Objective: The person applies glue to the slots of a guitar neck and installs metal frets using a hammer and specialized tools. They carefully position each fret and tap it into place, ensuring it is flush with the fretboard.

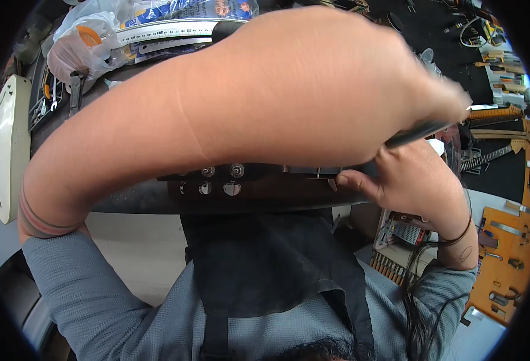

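My left forearm crosses the view from the left, hiding much of the work. My left hand (397, 90), smeared by motion, is closed over the right side, with a dark, smooth object (420, 132) showing beneath its fingers; its kind cannot be made out. Just below it, my right hand (412, 177) is closed, its fingers mostly covered by the left hand. Its thumb points left and touches the area beside a small metal piece (313, 171). Left of the thumb lies a dark guitar headstock (216, 180) with shiny tuning pegs (232, 189) along its near edge.
At the far left are a metal ruler (168, 31), plastic bags (84, 54) and wrenches (51, 99). A cream guitar body (6, 150) stands at the left. Guitar necks (487, 157) lie at the right, above an orange tool board (496, 240). A dark apron (259, 259) hangs before me.
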The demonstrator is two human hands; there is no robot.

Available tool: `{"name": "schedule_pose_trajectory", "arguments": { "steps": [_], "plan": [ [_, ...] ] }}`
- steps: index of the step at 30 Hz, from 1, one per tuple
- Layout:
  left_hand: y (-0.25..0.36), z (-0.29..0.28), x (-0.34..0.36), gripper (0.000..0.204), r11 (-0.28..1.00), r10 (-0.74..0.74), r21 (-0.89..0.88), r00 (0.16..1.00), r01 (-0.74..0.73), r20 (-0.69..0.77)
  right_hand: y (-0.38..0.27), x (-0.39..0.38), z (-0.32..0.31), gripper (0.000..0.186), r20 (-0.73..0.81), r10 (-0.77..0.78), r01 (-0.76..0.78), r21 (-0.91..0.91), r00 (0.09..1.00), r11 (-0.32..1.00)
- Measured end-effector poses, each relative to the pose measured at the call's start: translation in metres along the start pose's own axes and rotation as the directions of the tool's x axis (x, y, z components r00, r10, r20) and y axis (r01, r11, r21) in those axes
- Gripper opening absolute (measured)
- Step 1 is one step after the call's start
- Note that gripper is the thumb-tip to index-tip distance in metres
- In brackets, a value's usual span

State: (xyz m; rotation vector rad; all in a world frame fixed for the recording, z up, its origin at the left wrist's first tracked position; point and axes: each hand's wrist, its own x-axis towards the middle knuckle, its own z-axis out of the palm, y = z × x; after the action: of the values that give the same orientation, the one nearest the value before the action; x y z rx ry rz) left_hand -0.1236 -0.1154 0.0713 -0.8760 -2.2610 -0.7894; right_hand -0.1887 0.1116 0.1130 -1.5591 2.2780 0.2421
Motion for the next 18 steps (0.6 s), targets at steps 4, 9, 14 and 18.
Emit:
{"name": "schedule_pose_trajectory", "arguments": {
  "steps": [4, 9, 14, 18],
  "plan": [
    [-0.003, -0.026, 0.009, 0.049, 0.999, -0.021, -0.031, 0.952, 0.032, 0.305, 0.003, 0.002, -0.002, 0.066, 0.011, 0.008, -0.008, 0.027, 1.0, 1.0],
    [0.03, -0.066, -0.035, 0.06, 0.908, -0.373, -0.151, 0.918, 0.391, 0.134, 0.015, -0.011, 0.014, 0.062, -0.317, -0.078, 0.102, 0.059, 0.945, 0.993],
    [0.082, -0.063, -0.156, 0.04, 0.705, -0.634, -0.076, 0.579, 0.705, -0.513, 0.021, -0.071, 0.038, 0.036, -0.046, -0.187, 0.157, 0.75, 0.981, 0.642],
    [0.089, -0.022, -0.253, 0.04, 0.384, -0.619, 0.28, 0.47, 0.88, -0.628, 0.02, -0.089, 0.099, 0.027, -0.01, 0.255, -0.17, 0.719, 0.967, 0.674]
  ]
}}
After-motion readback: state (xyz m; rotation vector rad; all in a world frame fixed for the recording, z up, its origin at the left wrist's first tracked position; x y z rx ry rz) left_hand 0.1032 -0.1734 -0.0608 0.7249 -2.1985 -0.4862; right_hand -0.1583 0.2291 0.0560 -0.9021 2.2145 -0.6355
